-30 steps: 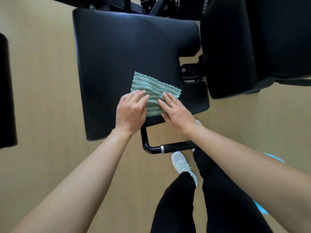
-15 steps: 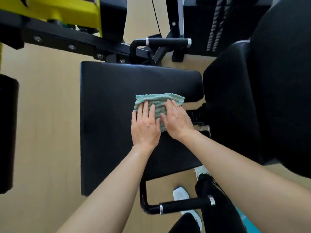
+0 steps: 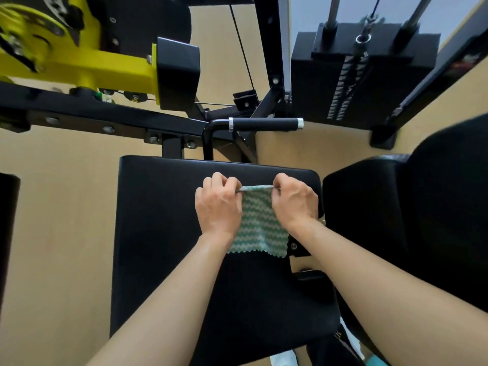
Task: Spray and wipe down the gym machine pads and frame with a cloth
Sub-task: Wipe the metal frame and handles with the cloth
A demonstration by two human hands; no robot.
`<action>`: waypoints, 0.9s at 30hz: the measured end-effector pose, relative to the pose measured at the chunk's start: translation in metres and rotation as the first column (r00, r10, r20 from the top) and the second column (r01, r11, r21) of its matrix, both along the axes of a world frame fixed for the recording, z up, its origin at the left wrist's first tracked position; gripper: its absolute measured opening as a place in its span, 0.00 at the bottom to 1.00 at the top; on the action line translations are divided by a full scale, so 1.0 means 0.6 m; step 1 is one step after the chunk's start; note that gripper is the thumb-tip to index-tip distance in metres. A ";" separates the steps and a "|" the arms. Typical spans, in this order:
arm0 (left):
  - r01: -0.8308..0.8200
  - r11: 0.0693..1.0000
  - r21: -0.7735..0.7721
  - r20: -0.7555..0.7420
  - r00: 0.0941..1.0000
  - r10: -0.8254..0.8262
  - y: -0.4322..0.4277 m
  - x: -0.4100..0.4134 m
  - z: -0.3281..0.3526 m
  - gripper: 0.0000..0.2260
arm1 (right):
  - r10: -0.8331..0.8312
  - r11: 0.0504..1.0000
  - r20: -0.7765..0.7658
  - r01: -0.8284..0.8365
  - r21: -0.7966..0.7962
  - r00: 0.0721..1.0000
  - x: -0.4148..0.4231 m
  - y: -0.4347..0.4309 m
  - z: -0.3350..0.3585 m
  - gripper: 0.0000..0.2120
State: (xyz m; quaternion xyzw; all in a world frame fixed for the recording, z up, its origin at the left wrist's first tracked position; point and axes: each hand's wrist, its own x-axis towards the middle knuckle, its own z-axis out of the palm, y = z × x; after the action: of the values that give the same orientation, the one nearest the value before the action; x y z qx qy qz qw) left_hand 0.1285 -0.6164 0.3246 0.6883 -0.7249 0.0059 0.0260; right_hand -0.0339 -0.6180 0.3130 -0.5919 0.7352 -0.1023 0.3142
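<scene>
We see two hands: the left hand (image 3: pixel 218 207) and right hand (image 3: pixel 294 200) each pinch a far corner of one green zigzag cloth (image 3: pixel 257 225), lifted over the black seat pad (image 3: pixel 163 233), one backrest pad (image 3: pixel 422 220) at right.

A pale tan floor (image 3: pixel 58 207) with a smooth, faintly wood-toned finish spreads on every side of the black weight stack (image 3: pixel 317 83), running from its base out to the left edge of the head view and down toward the near edge. Directly behind and above the weight stack stands a plain wall (image 3: pixel 303 11) in light blue-grey. The light is soft and even, and far below the weight stack, at the bottom edge, a sliver of teal (image 3: pixel 376 361) lies on the floor.
</scene>
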 end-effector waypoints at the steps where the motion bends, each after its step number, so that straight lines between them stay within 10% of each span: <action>1: 0.008 0.999 -0.033 -0.014 1.000 -0.008 -0.009 -0.005 0.001 0.03 | -0.061 0.998 0.024 0.060 0.014 0.998 -0.001 -0.008 0.006 0.06; 10: -0.132 0.965 -0.226 -0.282 0.957 0.065 -0.130 -0.065 0.030 0.02 | -0.322 0.896 0.350 0.403 -0.188 0.880 0.010 -0.093 0.035 0.06; 16: -0.048 0.980 -0.194 -0.243 0.970 0.000 -0.228 -0.065 0.018 0.13 | -0.149 0.950 0.307 0.222 -0.218 0.940 0.005 -0.185 0.014 0.27; 19: 0.132 0.985 0.114 -0.123 0.985 -0.118 -0.269 -0.053 0.000 0.23 | 0.012 0.992 0.240 0.018 -0.123 0.971 -0.003 -0.230 -0.006 0.34; 27: 0.383 0.828 0.410 0.233 0.833 -0.501 -0.335 -0.072 -0.024 0.17 | 0.415 0.909 -0.072 -0.416 -0.005 0.907 -0.051 -0.296 -0.048 0.19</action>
State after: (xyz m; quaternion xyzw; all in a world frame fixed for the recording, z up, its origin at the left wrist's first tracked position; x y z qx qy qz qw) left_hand 0.0854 -0.8172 0.3101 0.4811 -0.8494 -0.0126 -0.2167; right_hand -0.0643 -0.7954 0.2840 -0.7411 0.6017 -0.0202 0.2971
